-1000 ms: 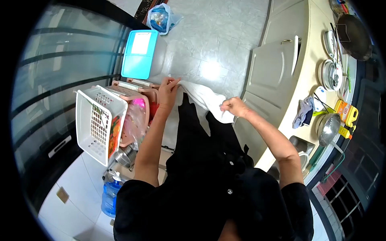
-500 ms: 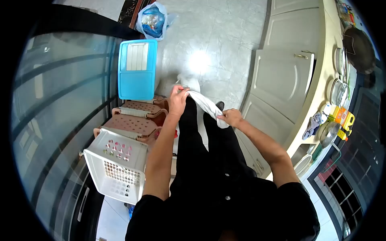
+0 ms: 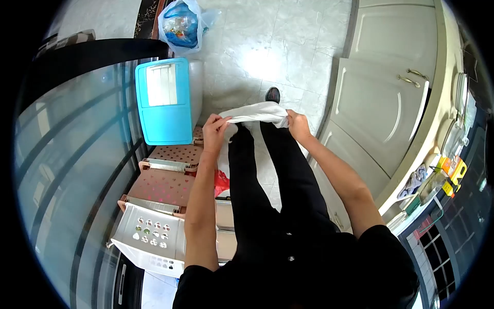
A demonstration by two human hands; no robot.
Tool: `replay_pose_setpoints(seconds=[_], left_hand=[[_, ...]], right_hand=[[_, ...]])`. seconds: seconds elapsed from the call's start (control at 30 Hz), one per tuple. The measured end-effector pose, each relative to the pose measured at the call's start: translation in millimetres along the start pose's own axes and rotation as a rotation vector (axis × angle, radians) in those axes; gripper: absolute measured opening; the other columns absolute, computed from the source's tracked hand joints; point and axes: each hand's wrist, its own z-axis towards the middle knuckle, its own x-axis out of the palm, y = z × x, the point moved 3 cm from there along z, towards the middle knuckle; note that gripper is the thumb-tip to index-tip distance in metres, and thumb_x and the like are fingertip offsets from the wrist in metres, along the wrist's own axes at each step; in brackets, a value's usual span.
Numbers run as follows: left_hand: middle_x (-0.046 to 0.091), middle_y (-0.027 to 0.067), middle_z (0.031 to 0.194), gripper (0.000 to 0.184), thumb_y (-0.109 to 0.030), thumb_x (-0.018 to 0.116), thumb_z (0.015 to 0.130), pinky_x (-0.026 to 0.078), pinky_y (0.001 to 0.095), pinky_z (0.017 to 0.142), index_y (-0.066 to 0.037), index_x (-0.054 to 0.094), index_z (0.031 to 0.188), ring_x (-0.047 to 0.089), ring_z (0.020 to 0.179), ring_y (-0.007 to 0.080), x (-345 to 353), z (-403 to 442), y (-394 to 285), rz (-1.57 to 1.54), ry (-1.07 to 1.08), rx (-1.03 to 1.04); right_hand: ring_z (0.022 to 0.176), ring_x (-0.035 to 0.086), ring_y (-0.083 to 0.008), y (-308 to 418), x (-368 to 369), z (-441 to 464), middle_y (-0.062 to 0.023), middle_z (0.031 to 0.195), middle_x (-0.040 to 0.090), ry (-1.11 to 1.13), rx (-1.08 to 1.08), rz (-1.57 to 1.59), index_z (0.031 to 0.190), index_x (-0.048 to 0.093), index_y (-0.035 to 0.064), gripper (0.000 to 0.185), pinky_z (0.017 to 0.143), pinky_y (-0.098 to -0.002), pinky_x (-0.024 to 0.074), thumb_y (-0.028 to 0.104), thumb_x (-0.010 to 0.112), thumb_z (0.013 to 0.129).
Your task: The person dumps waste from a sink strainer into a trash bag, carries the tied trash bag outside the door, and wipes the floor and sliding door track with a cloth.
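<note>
A thin white plastic bag (image 3: 257, 111) is stretched between my hands, in front of my knees. My left hand (image 3: 215, 133) pinches its left end, thumb against fingers. At the right end, my right hand (image 3: 298, 126) is closed on the bag's edge. The bag's upper part lies in a loose band from hand to hand, and some white material hangs below near my left hand. Whether its mouth is open, I cannot tell.
On the left stand a blue-lidded bin (image 3: 164, 123), pink storage drawers (image 3: 164, 188) and a white basket (image 3: 154, 232). A filled bag (image 3: 181, 26) sits on the floor farther ahead. Cabinets (image 3: 381, 113) and a counter with dishes and a yellow bottle (image 3: 454, 177) line the right.
My right hand has risen level with my left, so the bag now spans nearly horizontally instead of slanting down. One foot has stepped forward, and the view has shifted.
</note>
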Motion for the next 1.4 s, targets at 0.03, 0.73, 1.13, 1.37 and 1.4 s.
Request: replay_pose_setpoints(seconds=[0.03,0.73,1.13,1.37,1.4], left_hand=[[0.055,0.0082,0.077,0.021,0.0,0.064,0.076,0.042,0.0271,0.06,-0.006,0.07,0.096,0.052,0.067,0.0161,4.5,5.1,3.8,-0.001,0.002,-0.004],[0.057,0.0139,0.079,0.011,-0.014,0.057,0.085,0.045,0.041,0.062,-0.004,0.055,0.082,0.055,0.068,0.0358,101.2,83.3,64.1,0.11,0.319,0.229],[0.052,0.0194,0.067,0.02,-0.015,0.062,0.085,0.04,0.0346,0.056,0.001,0.05,0.081,0.05,0.059,0.0333,70.1,116.7,85.7,-0.111,0.319,-0.106],[0.06,0.0159,0.078,0.014,-0.005,0.066,0.07,0.047,0.0409,0.066,-0.001,0.056,0.079,0.06,0.073,0.0349,91.2,119.3,132.2,0.239,0.327,0.171],[0.06,0.0159,0.078,0.014,-0.005,0.066,0.07,0.047,0.0409,0.066,-0.001,0.056,0.079,0.06,0.073,0.0349,93.0,120.3,139.9,0.25,0.316,0.155]], right_hand=[[0.063,0.061,-0.0363,-2.3,1.5,9.0,-0.0211,0.064,0.06,-0.083,-0.009,-0.005,0.092,0.061,0.0017,0.012,0.059,-0.0423,0.048,0.002,0.056,0.082],[0.109,0.051,-0.0295,4.5,122.1,100.3,-0.014,0.133,0.044,0.147,-0.207,0.216,0.118,0.054,0.0108,0.049,0.094,-0.039,0.0384,0.002,0.065,0.071],[0.082,0.059,-0.0277,-40.5,130.8,142.4,-0.0103,0.095,0.06,0.348,-0.406,-0.079,0.095,0.062,0.0062,0.025,0.08,-0.0372,0.0426,0.016,0.067,0.073],[0.106,0.051,-0.0325,-54.7,116.7,160.9,-0.009,0.133,0.045,0.263,-0.561,-0.399,0.131,0.043,0.0103,0.065,0.092,-0.044,0.0397,0.001,0.063,0.07],[0.105,0.05,-0.0321,-55.7,114.7,163.2,-0.0108,0.128,0.049,0.216,-0.597,-0.409,0.127,0.048,0.0076,0.061,0.095,-0.0432,0.0377,-0.003,0.062,0.068]])
